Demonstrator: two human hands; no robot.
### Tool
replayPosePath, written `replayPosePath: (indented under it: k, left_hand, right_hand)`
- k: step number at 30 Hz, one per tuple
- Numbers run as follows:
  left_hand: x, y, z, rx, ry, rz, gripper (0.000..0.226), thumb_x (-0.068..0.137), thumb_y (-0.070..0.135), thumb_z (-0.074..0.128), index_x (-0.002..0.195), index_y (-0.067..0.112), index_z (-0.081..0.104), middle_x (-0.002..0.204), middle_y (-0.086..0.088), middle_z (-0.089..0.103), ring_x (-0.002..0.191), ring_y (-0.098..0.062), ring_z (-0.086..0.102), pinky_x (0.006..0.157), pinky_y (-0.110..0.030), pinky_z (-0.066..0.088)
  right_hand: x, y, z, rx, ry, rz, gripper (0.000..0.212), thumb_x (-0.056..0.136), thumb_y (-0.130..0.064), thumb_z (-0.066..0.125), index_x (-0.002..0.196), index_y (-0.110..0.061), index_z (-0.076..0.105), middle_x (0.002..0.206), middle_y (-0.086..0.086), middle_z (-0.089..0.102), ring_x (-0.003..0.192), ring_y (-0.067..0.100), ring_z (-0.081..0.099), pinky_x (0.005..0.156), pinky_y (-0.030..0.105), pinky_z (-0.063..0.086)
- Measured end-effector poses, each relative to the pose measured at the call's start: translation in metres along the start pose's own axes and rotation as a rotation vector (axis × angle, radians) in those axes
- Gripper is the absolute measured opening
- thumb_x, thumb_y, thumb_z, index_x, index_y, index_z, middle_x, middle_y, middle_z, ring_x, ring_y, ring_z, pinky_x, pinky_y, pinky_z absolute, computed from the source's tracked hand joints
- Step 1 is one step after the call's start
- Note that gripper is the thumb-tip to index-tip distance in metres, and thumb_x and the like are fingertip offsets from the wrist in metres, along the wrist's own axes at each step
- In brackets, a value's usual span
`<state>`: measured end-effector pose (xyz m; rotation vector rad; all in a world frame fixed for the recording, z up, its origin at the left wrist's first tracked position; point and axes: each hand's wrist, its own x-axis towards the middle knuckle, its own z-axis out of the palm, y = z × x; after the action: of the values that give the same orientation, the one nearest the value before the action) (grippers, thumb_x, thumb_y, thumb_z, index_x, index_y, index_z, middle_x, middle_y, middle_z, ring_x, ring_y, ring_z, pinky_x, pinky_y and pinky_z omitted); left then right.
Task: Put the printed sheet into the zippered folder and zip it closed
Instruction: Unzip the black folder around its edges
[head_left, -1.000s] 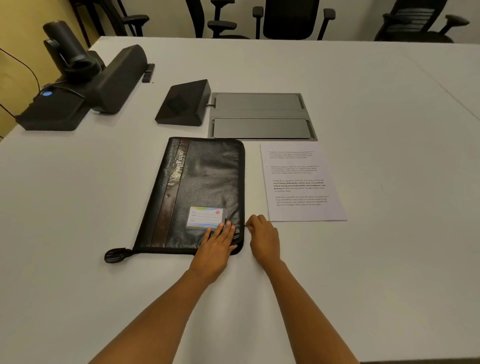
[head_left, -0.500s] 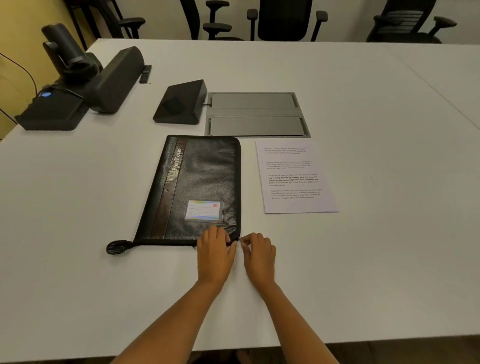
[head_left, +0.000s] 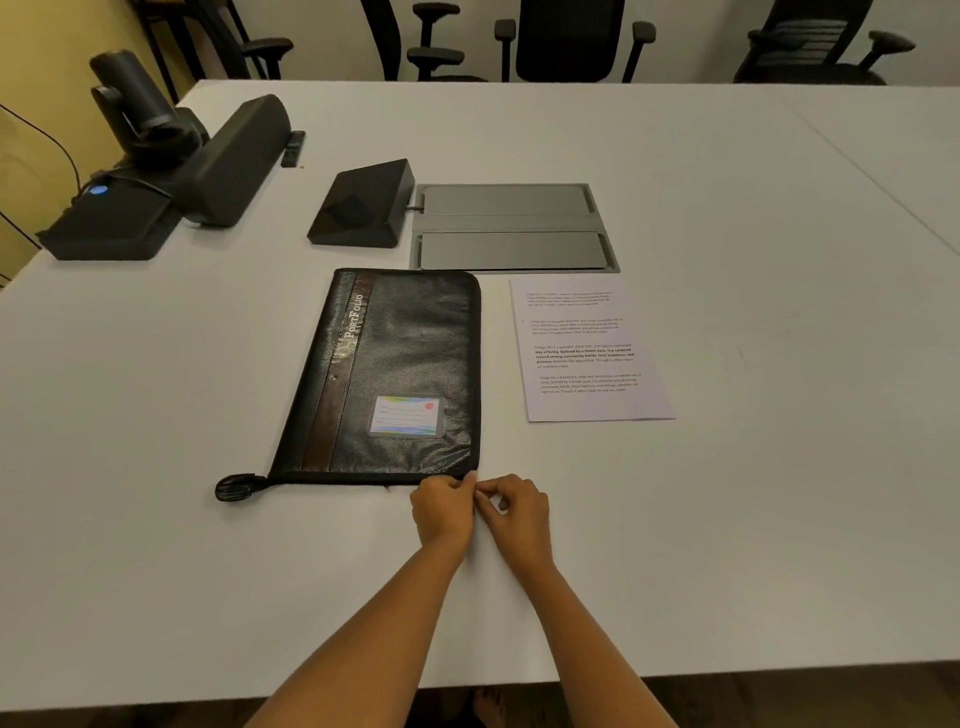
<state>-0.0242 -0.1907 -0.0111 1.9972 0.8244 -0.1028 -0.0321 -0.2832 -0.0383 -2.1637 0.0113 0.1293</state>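
Change: a moment ago the left hand (head_left: 442, 512) lay flat on the folder's near right corner, and now it has slid off to the near edge, just past that corner.
Change too: the right hand (head_left: 517, 512) was beside the folder's right edge, and now it sits at the near right corner, touching the left hand.
Left hand: fingers curled, pinching at the folder's near edge; I cannot tell what it pinches.
Right hand: fingers bent, pinching something tiny at the corner; it is too small to tell if it is the zip pull.
Folder (head_left: 395, 374): one black zippered folder, flat and shut, on the white table (head_left: 779, 467). It says "PortFolio" and has one little card on the front.
Strap (head_left: 236, 487): one dark loop at the folder's near left corner.
Sheet (head_left: 587, 349): one printed sheet, flat on the table, just right of the folder and not touching it. It is not in the folder yet.
Black wedge box (head_left: 363, 205): one, behind the folder.
Grey panel (head_left: 511, 228): one, with two flaps, behind the folder and to its right.
Camera gear (head_left: 171, 171): one dark group, far left behind the folder.
Chairs (head_left: 569, 39): several, past the table's far edge.
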Motion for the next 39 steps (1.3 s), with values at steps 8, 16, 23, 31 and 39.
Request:
replayPosePath:
  k: [8, 16, 23, 31, 39]
  left_hand:
    - [-0.003, -0.006, -0.004, 0.041, -0.002, 0.098, 0.025, 0.090, 0.020, 0.059, 0.076, 0.002, 0.069, 0.075, -0.016, 0.070, 0.069, -0.027, 0.063, 0.066, -0.036, 0.051]
    - [0.011, -0.026, -0.031, 0.245, 0.007, 0.325, 0.016, 0.089, 0.022, 0.061, 0.082, 0.008, 0.064, 0.085, -0.006, 0.063, 0.073, -0.018, 0.057, 0.069, -0.032, 0.050]
    - [0.015, -0.032, -0.038, 0.286, 0.017, 0.420, 0.014, 0.088, 0.022, 0.062, 0.082, 0.010, 0.064, 0.079, 0.004, 0.053, 0.069, -0.013, 0.053, 0.065, -0.025, 0.047]
    - [0.019, -0.034, -0.039, 0.272, -0.075, 0.510, 0.017, 0.089, 0.023, 0.061, 0.087, 0.007, 0.066, 0.084, -0.002, 0.058, 0.078, -0.016, 0.054, 0.072, -0.026, 0.047]
    - [0.030, -0.026, -0.046, 0.566, -0.047, 0.853, 0.020, 0.089, 0.028, 0.055, 0.086, 0.012, 0.066, 0.089, -0.001, 0.065, 0.091, -0.019, 0.054, 0.081, -0.025, 0.031]
  right_hand:
    - [0.034, -0.031, -0.006, 0.044, -0.123, 0.302, 0.039, 0.086, -0.057, 0.050, 0.097, -0.023, 0.066, 0.101, -0.004, 0.071, 0.097, 0.016, 0.062, 0.094, 0.038, 0.046]
    - [0.040, -0.034, 0.002, -0.108, -0.061, 0.343, 0.033, 0.086, -0.046, 0.059, 0.103, -0.019, 0.065, 0.105, -0.001, 0.071, 0.103, 0.019, 0.062, 0.094, 0.034, 0.042]
    - [0.038, -0.035, 0.005, -0.133, -0.032, 0.332, 0.030, 0.088, -0.044, 0.056, 0.101, -0.017, 0.064, 0.104, 0.000, 0.070, 0.102, 0.020, 0.061, 0.093, 0.034, 0.038]
    - [0.025, -0.020, 0.004, -0.080, -0.110, 0.203, 0.031, 0.090, -0.033, 0.054, 0.118, -0.022, 0.057, 0.111, -0.004, 0.068, 0.101, 0.018, 0.060, 0.095, 0.033, 0.031]
    - [0.008, -0.019, 0.020, -0.100, 0.029, 0.103, 0.032, 0.080, -0.033, 0.065, 0.110, -0.025, 0.056, 0.095, -0.013, 0.067, 0.101, 0.013, 0.049, 0.074, 0.024, 0.018]
